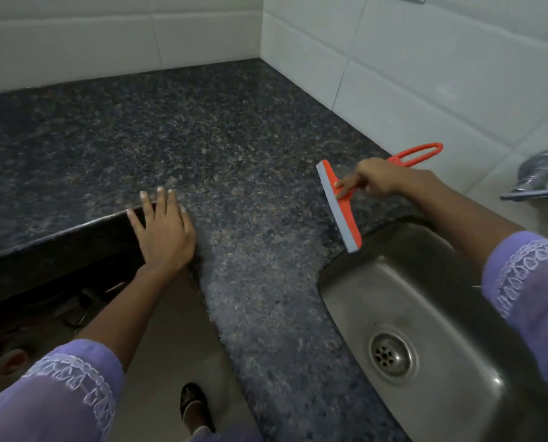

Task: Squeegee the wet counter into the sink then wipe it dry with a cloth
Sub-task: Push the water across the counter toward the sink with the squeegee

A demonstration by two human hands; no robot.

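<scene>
Right hand (382, 180) grips squeegee (341, 204); left hand (164, 231) rests flat, open, on counter (202, 138).

We see dark speckled counter (202, 129) w/ squeegee (339, 207) blade on it by sink (426, 314); left hand (164, 231) flat on edge.

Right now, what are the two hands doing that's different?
The right hand is closed around the orange squeegee, one finger pressing along its head; the left hand holds nothing.
The left hand lies flat with spread fingers on the counter edge; the right hand is raised above the counter, near the sink.
Both come out of purple sleeves with white trim.
</scene>
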